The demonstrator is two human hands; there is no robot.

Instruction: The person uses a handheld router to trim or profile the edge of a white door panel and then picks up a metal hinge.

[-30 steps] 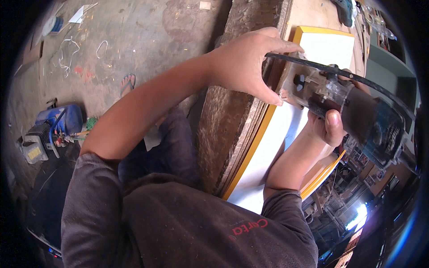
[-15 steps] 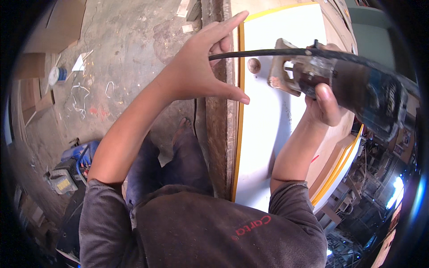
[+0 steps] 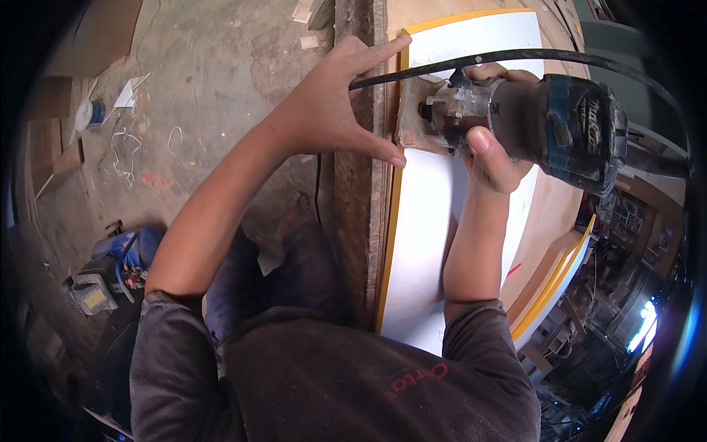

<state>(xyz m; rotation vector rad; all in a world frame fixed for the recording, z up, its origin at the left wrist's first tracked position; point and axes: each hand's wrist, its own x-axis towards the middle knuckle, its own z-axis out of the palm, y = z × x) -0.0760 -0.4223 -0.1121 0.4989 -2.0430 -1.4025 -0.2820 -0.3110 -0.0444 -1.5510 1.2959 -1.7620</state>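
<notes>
My right hand (image 3: 495, 158) is wrapped round a trim router (image 3: 515, 110) with a dark and blue body and a clear base. The router lies tilted, its base plate (image 3: 412, 121) at the yellow-edged side of a white panel (image 3: 420, 221). My left hand (image 3: 335, 107) has thumb and forefinger spread, their tips at the panel's yellow edge on either side of the base. A black power cord (image 3: 508, 56) arches over the router into my left palm, where the partly hidden other fingers curl about it. The router bit cannot be made out.
The panel lies on a wooden workbench (image 3: 361, 243) with a rough front edge. Another yellow-edged panel (image 3: 549, 295) is at the right. On the floor at left are a blue compressor (image 3: 136, 250), a spool (image 3: 90, 116) and wire scraps (image 3: 127, 158).
My right hand has brought the router leftward, turning it so its base meets the panel's yellow edge. My left hand has shifted slightly and still has the cord.
</notes>
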